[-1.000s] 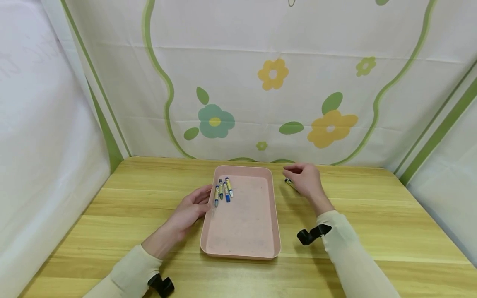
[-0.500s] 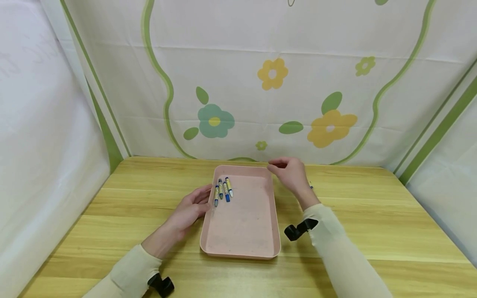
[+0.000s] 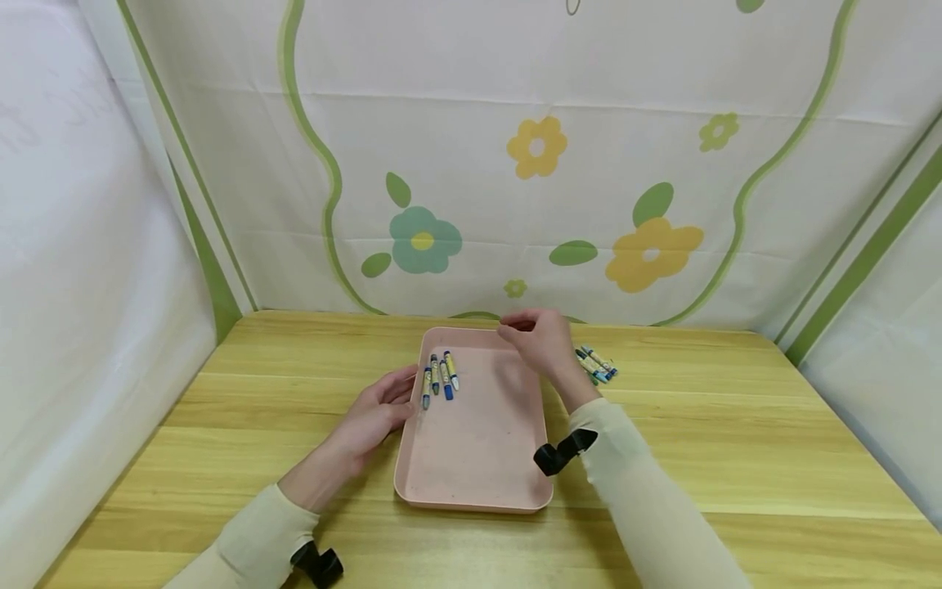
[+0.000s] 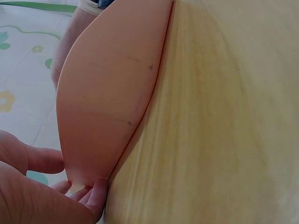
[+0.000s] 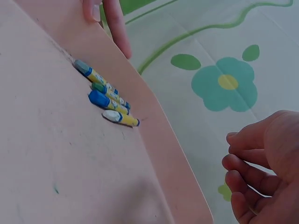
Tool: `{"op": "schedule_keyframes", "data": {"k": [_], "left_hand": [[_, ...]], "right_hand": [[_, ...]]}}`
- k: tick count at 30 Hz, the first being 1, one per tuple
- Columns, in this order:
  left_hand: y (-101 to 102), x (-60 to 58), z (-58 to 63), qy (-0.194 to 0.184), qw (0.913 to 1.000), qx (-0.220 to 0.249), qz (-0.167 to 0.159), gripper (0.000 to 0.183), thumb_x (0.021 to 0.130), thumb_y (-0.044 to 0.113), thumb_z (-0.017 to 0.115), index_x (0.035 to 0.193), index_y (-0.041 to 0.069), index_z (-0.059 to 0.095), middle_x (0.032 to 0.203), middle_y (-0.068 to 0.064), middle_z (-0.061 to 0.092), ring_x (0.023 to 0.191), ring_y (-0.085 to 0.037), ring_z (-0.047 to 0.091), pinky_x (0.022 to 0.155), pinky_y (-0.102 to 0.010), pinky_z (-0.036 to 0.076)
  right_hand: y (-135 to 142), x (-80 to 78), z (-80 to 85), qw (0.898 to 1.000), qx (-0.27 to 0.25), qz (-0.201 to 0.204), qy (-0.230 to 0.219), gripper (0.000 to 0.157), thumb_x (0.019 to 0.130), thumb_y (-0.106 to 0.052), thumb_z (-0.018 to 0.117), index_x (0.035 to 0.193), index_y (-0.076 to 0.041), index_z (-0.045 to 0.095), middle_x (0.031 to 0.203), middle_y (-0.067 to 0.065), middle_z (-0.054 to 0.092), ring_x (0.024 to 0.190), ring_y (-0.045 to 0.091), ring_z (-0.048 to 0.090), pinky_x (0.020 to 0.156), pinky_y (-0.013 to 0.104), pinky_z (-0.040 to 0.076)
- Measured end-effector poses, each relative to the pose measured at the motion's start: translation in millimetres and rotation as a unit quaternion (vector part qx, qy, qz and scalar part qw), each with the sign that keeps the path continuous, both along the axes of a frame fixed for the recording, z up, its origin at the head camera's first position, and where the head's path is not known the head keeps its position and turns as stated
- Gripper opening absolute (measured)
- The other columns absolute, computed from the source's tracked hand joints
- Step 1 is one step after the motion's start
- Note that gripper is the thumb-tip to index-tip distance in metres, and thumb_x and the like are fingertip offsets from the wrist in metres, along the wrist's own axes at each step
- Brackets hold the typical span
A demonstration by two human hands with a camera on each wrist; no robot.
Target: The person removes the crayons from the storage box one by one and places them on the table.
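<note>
A shallow pink tray (image 3: 478, 458) lies on the table. My left hand (image 3: 375, 417) holds its left wall, with the thumb at the rim and fingers against the outside. In the right wrist view, the thumb (image 5: 93, 13) overlaps the rim. Several crayons lie side by side near the tray's left wall, among them a blue crayon (image 5: 99, 98) and a white crayon (image 5: 122, 117). My right hand (image 3: 543, 343) hovers over the tray's far right corner. Its fingers (image 5: 247, 170) are loosely bent, with nothing showing between them.
Several more crayons (image 3: 598, 366) lie in a small group on the wooden table (image 3: 699, 442), right of the tray. A white curtain (image 3: 456, 164) with printed flowers hangs behind the table's far edge, and white cloth flanks both sides.
My right hand has moved left from the crayons on the table to over the tray's far corner, uncovering that group. My left hand and the tray have stayed in place.
</note>
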State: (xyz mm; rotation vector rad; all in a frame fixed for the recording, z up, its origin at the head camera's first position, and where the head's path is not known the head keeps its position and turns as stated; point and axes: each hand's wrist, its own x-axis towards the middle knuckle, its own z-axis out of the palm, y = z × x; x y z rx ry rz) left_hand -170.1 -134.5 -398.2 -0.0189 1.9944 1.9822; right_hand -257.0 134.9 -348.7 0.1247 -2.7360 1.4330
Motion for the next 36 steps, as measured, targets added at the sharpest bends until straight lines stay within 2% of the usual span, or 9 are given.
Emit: {"op": "schedule_keyframes", "data": {"k": [9,16,22,25,32,36], "left_hand": [[0,-0.8,-0.2,-0.001,1.0,-0.001,-0.001,0.067,0.104,0.0,0.051,0.166,0.008,0.031,0.173,-0.018,0.033,0.161,-0.037,0.032,0.13,-0.056,0.031],[0,-0.9,-0.8,0.003,1.0,0.0,-0.004,0.067,0.104,-0.001,0.051,0.167,0.007,0.03,0.173,-0.018,0.033,0.161,-0.038,0.031,0.13,-0.056,0.031],[-1,-1.1,-1.2,0.002,1.0,0.001,-0.005,0.067,0.104,-0.001,0.051,0.167,0.007,0.03,0.173,-0.018,0.032,0.162,-0.037,0.03,0.13,-0.056,0.031],[-1,-1.0,-0.7,0.0,1.0,0.0,-0.006,0.067,0.104,0.0,0.051,0.167,0.008,0.03,0.173,-0.018,0.033,0.162,-0.037,0.03,0.13,-0.056,0.031],[-1,-0.6,0.0,-0.001,1.0,0.001,-0.009,0.067,0.104,0.001,0.052,0.167,0.009,0.029,0.173,-0.018,0.032,0.162,-0.037,0.029,0.13,-0.056,0.031],[-1,-0.6,-0.3,0.001,0.9999,0.002,-0.011,0.067,0.105,0.002,0.051,0.167,0.009,0.029,0.174,-0.018,0.031,0.162,-0.036,0.029,0.13,-0.056,0.031]], "right_hand": [[-25,1.2,-3.7,1.0,0.002,0.009,-0.011,0.022,0.098,-0.022,0.077,0.117,-0.013,0.081,0.114,0.007,0.079,0.101,0.023,0.072,0.082,0.032,0.061],[-38,1.2,-9.7,1.0,0.013,0.024,0.002,0.024,0.099,-0.02,0.076,0.119,-0.009,0.08,0.115,0.008,0.08,0.104,0.024,0.074,0.087,0.036,0.063],[-46,4.3,-13.5,0.999,-0.007,0.032,-0.004,0.023,0.098,-0.019,0.077,0.118,-0.008,0.081,0.112,0.007,0.08,0.101,0.022,0.073,0.088,0.037,0.062],[-49,6.3,-14.3,1.0,-0.003,0.025,-0.008,0.024,0.097,-0.021,0.077,0.118,-0.011,0.082,0.109,0.004,0.08,0.098,0.02,0.073,0.087,0.037,0.061],[-56,9.8,-14.8,0.998,0.062,-0.003,-0.019,0.024,0.096,-0.035,0.079,0.117,-0.025,0.082,0.105,-0.008,0.08,0.1,0.015,0.073,0.092,0.039,0.059],[-59,11.6,-15.5,0.997,0.067,-0.004,-0.035,0.026,0.095,-0.038,0.079,0.118,-0.028,0.082,0.105,-0.012,0.079,0.103,0.013,0.072,0.095,0.038,0.058]]}}
